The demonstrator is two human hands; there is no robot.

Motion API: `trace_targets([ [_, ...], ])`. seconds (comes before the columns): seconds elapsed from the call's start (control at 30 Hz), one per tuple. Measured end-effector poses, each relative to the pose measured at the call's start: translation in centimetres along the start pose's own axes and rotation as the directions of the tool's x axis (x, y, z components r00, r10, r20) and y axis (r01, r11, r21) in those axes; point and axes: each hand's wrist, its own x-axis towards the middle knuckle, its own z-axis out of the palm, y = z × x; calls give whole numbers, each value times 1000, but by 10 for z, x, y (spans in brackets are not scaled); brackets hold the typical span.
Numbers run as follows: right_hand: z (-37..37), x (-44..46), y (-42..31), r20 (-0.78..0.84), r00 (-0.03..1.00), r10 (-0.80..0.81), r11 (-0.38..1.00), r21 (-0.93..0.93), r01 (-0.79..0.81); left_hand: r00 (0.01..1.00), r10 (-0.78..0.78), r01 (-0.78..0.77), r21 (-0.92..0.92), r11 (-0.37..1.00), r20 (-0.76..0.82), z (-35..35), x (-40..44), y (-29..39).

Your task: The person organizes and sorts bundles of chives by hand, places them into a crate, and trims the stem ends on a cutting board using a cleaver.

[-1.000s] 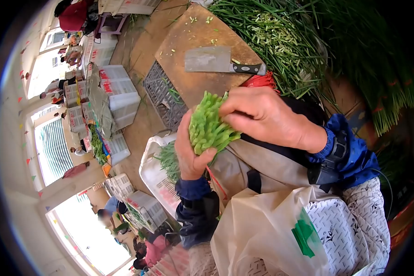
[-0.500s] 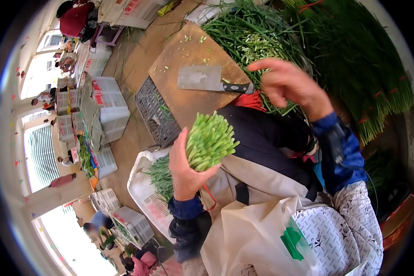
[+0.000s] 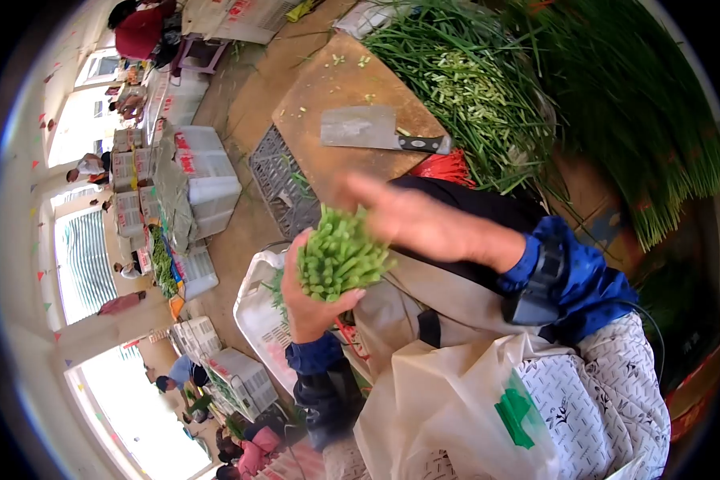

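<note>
My left hand (image 3: 302, 308) is closed around a thick bunch of green stalks (image 3: 342, 260), with the cut ends facing up. My right hand (image 3: 424, 224) is smeared by motion and reaches across to the upper right side of the bunch. Its fingers are too blurred to show whether they touch the stalks or hold anything. Beyond the hands, a cleaver (image 3: 360, 128) with a black handle lies flat on a wooden cutting board (image 3: 312, 92). A few green trimmings are scattered over the board. A clump of red bands (image 3: 446, 169) sits beside the cleaver's handle.
Cut stalk ends and long leaves form a green pile (image 3: 480, 88) right of the board. Tied green bundles (image 3: 640, 144) lie farther right. A white plastic basket (image 3: 252, 300) and a grey crate (image 3: 276, 180) stand at left. White boxes (image 3: 208, 176) and people are in the background.
My right hand has swung left and down from beside the cleaver's handle to the bunch. The left hand keeps its hold on the stalks. The whole view has shifted slightly.
</note>
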Motion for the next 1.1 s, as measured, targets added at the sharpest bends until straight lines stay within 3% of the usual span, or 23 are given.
trace_targets([
  [0.03,-9,9,17,-99,992,-77,997,-11,77,1000,-22,22,-23,1000,-17,-5,2,5],
  [0.07,-27,13,27,-201,968,-149,929,-364,67,998,-44,42,-45,998,-33,-12,6,11],
  [0.1,-44,21,36,-234,913,-335,733,-674,96,1000,11,-9,61,998,-26,-19,17,19],
  [0.17,-63,37,64,-234,876,-421,381,-923,-63,997,66,-59,191,980,-30,-30,45,19],
  [0.27,-76,50,121,-127,953,-275,127,-987,-95,999,45,-50,233,971,27,-35,99,2],
  [0.4,-71,65,131,-109,966,-233,49,-994,-100,991,-6,-37,314,949,136,-16,147,-64],
  [0.47,-64,66,122,-113,976,-186,44,-993,-107,977,-135,80,299,951,167,0,152,-93],
  [0.5,-74,68,130,-49,952,-302,-36,-997,-63,967,-187,129,305,944,171,6,151,-113],
  [0.6,-89,65,104,-10,981,-192,-135,-990,-37,954,-240,186,274,944,179,10,151,-131],
  [0.63,-97,64,101,24,961,-274,-102,-995,-4,947,-261,196,307,931,188,7,152,-135],
  [0.67,-102,64,86,-33,984,-177,-28,-999,-39,942,-273,196,339,920,197,4,155,-138],
  [0.73,-102,66,53,-255,967,15,291,-924,-248,919,-317,253,265,930,234,2,161,-141],
  [0.83,-103,67,34,-277,923,266,623,-682,-384,897,-348,308,181,934,273,2,165,-142],
  [0.87,-96,65,43,-277,939,202,659,-671,-340,894,-346,298,199,934,284,2,167,-140],
  [0.93,-77,62,64,-240,960,145,603,-748,-278,886,-353,288,241,927,300,1,170,-136],
  [1.1,-50,71,79,-238,953,185,523,-798,-301,873,-375,321,213,923,312,3,174,-133],
])
